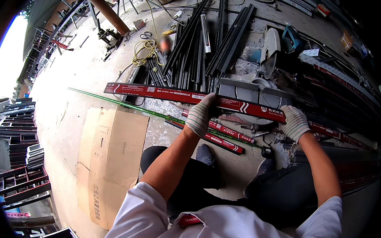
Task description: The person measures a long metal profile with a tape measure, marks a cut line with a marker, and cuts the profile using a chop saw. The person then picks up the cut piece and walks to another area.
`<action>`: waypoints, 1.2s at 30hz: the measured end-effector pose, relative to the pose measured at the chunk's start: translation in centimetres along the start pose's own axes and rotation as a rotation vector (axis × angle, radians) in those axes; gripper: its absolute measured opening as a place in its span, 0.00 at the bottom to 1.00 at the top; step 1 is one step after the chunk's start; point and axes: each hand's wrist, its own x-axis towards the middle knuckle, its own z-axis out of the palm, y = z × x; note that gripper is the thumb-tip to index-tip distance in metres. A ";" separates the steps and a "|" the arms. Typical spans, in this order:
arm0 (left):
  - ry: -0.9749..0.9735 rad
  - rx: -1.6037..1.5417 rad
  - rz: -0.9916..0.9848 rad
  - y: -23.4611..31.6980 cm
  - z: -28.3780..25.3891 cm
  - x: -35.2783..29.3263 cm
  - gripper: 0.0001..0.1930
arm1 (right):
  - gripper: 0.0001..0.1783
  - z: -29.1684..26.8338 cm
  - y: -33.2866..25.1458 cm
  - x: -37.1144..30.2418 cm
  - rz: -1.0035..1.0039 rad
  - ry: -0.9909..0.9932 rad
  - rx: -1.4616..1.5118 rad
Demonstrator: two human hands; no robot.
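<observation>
A long metal profile with red printed film [167,94] lies across in front of me, its left end reaching out over the floor. My left hand [200,115], in a pale striped glove, is closed round it near the middle. Further right, my right hand [295,122], gloved alike, grips the same profile. Below it on the floor are shorter red-filmed profile pieces [227,143]. A green tape measure blade [133,107] stretches out past them at a slant, running to a small dark case [267,152] by my shoe. My fingertips are partly hidden behind the profile.
A cut-off saw [273,48] with a pale guard and teal body stands ahead right. Black profiles [191,53] are heaped ahead. Flattened cardboard [110,154] lies at left, near a tangled yellow cable [145,52]. Stacked frames [19,138] line the far left.
</observation>
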 end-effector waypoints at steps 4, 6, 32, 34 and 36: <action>0.035 0.043 0.065 4.8 -5.0 0.7 0.13 | 0.25 0.3 5.4 -2.7 0.107 -0.008 -0.024; 0.034 0.089 0.103 7.5 -6.6 0.5 0.13 | 0.28 0.5 8.7 -4.3 0.152 -0.019 -0.040; 0.464 -0.115 0.293 10.4 -25.1 10.8 0.12 | 0.30 12.0 17.9 -2.4 0.075 -0.113 -0.077; 0.394 -0.032 0.190 6.2 -22.9 12.1 0.14 | 0.30 13.4 15.1 -0.2 0.120 -0.172 -0.095; 0.328 0.026 0.066 1.9 -20.0 12.8 0.16 | 0.30 15.0 11.1 2.3 0.120 -0.207 -0.082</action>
